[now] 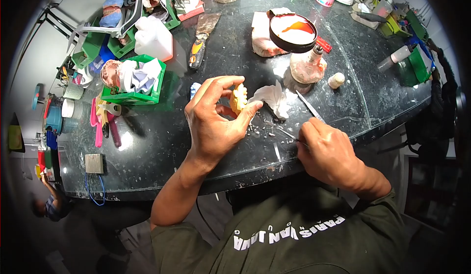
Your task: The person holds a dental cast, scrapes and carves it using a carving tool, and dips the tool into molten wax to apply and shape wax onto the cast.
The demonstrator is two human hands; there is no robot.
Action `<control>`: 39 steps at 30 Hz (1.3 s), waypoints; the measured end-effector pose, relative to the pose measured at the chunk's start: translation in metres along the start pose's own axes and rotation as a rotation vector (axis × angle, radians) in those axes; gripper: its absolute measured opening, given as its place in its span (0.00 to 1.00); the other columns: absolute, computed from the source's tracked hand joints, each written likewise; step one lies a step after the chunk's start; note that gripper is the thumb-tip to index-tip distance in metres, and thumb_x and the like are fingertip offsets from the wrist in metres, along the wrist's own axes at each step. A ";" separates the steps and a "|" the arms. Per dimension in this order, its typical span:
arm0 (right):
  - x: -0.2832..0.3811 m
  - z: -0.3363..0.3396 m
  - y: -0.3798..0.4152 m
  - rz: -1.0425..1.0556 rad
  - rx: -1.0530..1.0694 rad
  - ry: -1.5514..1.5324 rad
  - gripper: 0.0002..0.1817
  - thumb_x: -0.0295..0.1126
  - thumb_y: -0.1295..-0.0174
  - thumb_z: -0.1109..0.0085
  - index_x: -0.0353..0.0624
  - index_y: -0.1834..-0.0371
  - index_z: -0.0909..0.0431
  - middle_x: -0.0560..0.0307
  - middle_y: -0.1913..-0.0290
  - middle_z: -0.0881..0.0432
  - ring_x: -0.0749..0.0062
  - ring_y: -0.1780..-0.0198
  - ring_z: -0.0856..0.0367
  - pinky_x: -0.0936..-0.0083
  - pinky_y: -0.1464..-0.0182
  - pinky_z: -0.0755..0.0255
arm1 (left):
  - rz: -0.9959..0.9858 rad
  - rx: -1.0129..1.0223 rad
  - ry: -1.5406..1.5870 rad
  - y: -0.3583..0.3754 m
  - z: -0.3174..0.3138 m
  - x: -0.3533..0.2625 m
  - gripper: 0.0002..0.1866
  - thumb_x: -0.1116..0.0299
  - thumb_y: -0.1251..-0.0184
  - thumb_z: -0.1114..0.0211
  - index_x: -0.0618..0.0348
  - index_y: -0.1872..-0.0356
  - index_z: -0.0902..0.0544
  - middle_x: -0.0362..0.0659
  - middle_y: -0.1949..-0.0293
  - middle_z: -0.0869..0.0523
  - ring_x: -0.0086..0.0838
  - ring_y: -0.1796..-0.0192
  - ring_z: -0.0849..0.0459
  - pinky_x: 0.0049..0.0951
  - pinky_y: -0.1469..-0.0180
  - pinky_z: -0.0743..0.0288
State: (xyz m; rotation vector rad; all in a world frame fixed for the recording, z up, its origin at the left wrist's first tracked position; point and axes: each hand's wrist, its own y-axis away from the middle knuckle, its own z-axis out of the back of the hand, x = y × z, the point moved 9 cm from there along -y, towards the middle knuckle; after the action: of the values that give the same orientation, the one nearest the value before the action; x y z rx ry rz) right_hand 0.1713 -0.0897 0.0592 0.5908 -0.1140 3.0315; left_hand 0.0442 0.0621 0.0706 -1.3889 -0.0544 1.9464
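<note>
My left hand (216, 112) is closed in a pinch around a small yellow dental cast (239, 98), held up over the dark table between thumb and fingers. To the right and nearer me, my right hand (326, 151) is closed on a thin metal carving tool (288, 134), whose tip points left toward the cast. A pointed metal blade (309, 106) lies just beyond the right hand; its lower end is hidden by the knuckles. Between the hands, pale shavings (265, 130) are scattered on the table. A crumpled white tissue (273, 99) lies beside the cast.
A glass spirit burner (308, 68) stands behind the tissue, near a round dark-rimmed dish with red wax (293, 31). A green bin (131, 98) holds casts and paper at left. A scraper (198, 45) lies farther back. Another person (51, 203) is at far left.
</note>
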 end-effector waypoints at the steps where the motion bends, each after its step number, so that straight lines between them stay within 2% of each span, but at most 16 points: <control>1: -0.001 0.003 0.002 0.008 0.014 -0.102 0.09 0.22 0.44 0.37 0.36 0.64 0.28 0.46 0.67 0.21 0.46 0.66 0.17 0.57 0.66 0.22 | -0.002 -0.001 0.002 0.000 0.000 0.000 0.24 0.75 0.49 0.15 0.62 0.50 0.14 0.43 0.54 0.15 0.22 0.55 0.13 0.21 0.63 0.11; 3: -0.006 0.010 0.004 0.025 0.040 -0.302 0.10 0.20 0.44 0.37 0.37 0.64 0.29 0.46 0.69 0.20 0.45 0.67 0.17 0.57 0.67 0.24 | 0.001 0.002 -0.009 0.000 0.000 -0.001 0.24 0.75 0.49 0.15 0.62 0.50 0.14 0.43 0.54 0.15 0.23 0.55 0.13 0.21 0.63 0.11; 4: -0.007 0.016 0.002 0.027 0.063 -0.453 0.08 0.18 0.43 0.38 0.37 0.62 0.25 0.51 0.70 0.18 0.56 0.67 0.15 0.63 0.67 0.25 | 0.003 0.003 -0.014 0.001 0.000 -0.002 0.24 0.75 0.49 0.15 0.62 0.50 0.14 0.43 0.54 0.15 0.23 0.55 0.13 0.21 0.63 0.11; 7: -0.014 0.032 0.000 0.077 0.131 -0.678 0.06 0.18 0.41 0.39 0.36 0.61 0.20 0.55 0.69 0.18 0.69 0.68 0.16 0.72 0.67 0.26 | -0.005 0.005 -0.014 0.002 -0.001 -0.004 0.24 0.75 0.49 0.15 0.62 0.50 0.14 0.43 0.54 0.15 0.23 0.56 0.13 0.21 0.63 0.11; 8: -0.029 0.032 0.003 0.056 0.097 -0.873 0.06 0.18 0.42 0.39 0.34 0.62 0.17 0.57 0.67 0.17 0.77 0.69 0.19 0.78 0.67 0.29 | 0.003 0.006 -0.017 0.003 0.000 -0.004 0.24 0.75 0.49 0.15 0.62 0.50 0.14 0.43 0.54 0.15 0.22 0.56 0.14 0.21 0.63 0.11; 9: -0.036 0.042 0.004 0.125 0.022 -1.114 0.06 0.21 0.40 0.34 0.34 0.60 0.17 0.54 0.66 0.18 0.73 0.69 0.19 0.78 0.67 0.28 | 0.009 0.007 -0.016 0.005 0.001 -0.005 0.24 0.74 0.49 0.15 0.62 0.50 0.14 0.43 0.54 0.15 0.22 0.56 0.14 0.21 0.63 0.11; 11: -0.062 0.070 0.003 0.271 -0.184 -1.669 0.14 0.27 0.39 0.28 0.33 0.53 0.18 0.52 0.65 0.18 0.72 0.68 0.19 0.78 0.66 0.26 | 0.006 0.015 0.000 0.003 -0.004 -0.011 0.24 0.74 0.50 0.15 0.62 0.50 0.14 0.43 0.54 0.15 0.22 0.57 0.14 0.21 0.64 0.11; 14: -0.092 0.093 0.003 0.448 -0.503 -1.379 0.25 0.34 0.39 0.24 0.34 0.44 0.22 0.50 0.61 0.18 0.72 0.69 0.19 0.78 0.65 0.23 | 0.006 0.038 0.010 0.005 -0.006 -0.009 0.25 0.73 0.50 0.15 0.61 0.50 0.14 0.43 0.53 0.15 0.22 0.56 0.15 0.20 0.64 0.11; 15: -0.095 0.097 0.001 0.455 -0.594 -1.333 0.24 0.35 0.36 0.25 0.32 0.44 0.22 0.48 0.61 0.15 0.72 0.69 0.18 0.77 0.63 0.21 | 0.007 0.040 0.011 0.004 -0.007 -0.009 0.25 0.73 0.50 0.15 0.61 0.50 0.14 0.43 0.53 0.15 0.22 0.56 0.15 0.20 0.64 0.11; 17: -0.103 0.101 -0.002 0.283 -0.785 -1.097 0.20 0.34 0.31 0.30 0.31 0.45 0.22 0.48 0.61 0.13 0.73 0.66 0.15 0.77 0.62 0.20 | 0.015 0.047 0.014 0.005 -0.007 -0.010 0.25 0.74 0.50 0.15 0.61 0.49 0.14 0.43 0.53 0.15 0.22 0.55 0.15 0.20 0.63 0.11; 18: -0.101 0.105 -0.003 0.241 -0.883 -0.937 0.15 0.31 0.27 0.36 0.30 0.47 0.21 0.48 0.64 0.11 0.73 0.67 0.14 0.78 0.63 0.20 | 0.018 0.051 0.017 0.004 -0.007 -0.010 0.25 0.74 0.50 0.15 0.61 0.49 0.14 0.43 0.53 0.15 0.22 0.55 0.15 0.20 0.63 0.11; 19: -0.107 0.101 -0.005 0.185 -0.936 -0.916 0.12 0.31 0.25 0.38 0.32 0.49 0.21 0.49 0.66 0.11 0.73 0.69 0.13 0.79 0.64 0.21 | 0.022 0.055 0.019 0.004 -0.007 -0.010 0.25 0.74 0.50 0.15 0.61 0.49 0.14 0.43 0.53 0.15 0.21 0.55 0.15 0.20 0.62 0.11; 21: -0.107 0.095 -0.009 0.119 -0.993 -0.832 0.09 0.30 0.25 0.40 0.34 0.52 0.22 0.49 0.67 0.11 0.73 0.70 0.14 0.80 0.65 0.21 | 0.036 0.074 0.048 0.005 -0.009 -0.009 0.25 0.75 0.49 0.15 0.61 0.48 0.14 0.43 0.53 0.15 0.21 0.55 0.16 0.20 0.61 0.10; 24: -0.113 0.083 -0.014 0.117 -1.031 -0.873 0.08 0.30 0.24 0.41 0.36 0.53 0.25 0.48 0.68 0.12 0.73 0.71 0.14 0.79 0.66 0.21 | 0.041 0.114 0.081 0.006 -0.012 -0.007 0.25 0.75 0.48 0.16 0.61 0.47 0.14 0.42 0.52 0.15 0.21 0.53 0.17 0.20 0.60 0.10; 31: -0.120 0.082 -0.015 0.077 -1.061 -0.866 0.09 0.32 0.22 0.43 0.37 0.53 0.26 0.48 0.69 0.13 0.71 0.73 0.15 0.77 0.68 0.21 | 0.156 0.183 0.235 0.008 -0.019 -0.001 0.24 0.78 0.44 0.20 0.63 0.45 0.15 0.44 0.50 0.16 0.22 0.50 0.17 0.20 0.59 0.11; 39: -0.126 0.083 -0.017 0.075 -1.079 -0.846 0.09 0.33 0.22 0.44 0.37 0.54 0.26 0.48 0.70 0.13 0.71 0.74 0.16 0.78 0.71 0.22 | 0.133 0.203 0.220 0.008 -0.019 -0.001 0.26 0.80 0.43 0.22 0.64 0.41 0.17 0.45 0.48 0.17 0.22 0.48 0.17 0.18 0.60 0.12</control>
State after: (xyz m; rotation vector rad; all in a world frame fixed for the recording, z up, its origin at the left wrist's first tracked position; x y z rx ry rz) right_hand 0.3200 -0.0844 0.0891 1.5583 -1.6087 2.0092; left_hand 0.0558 0.0487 0.0599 -1.4900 0.3380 1.8346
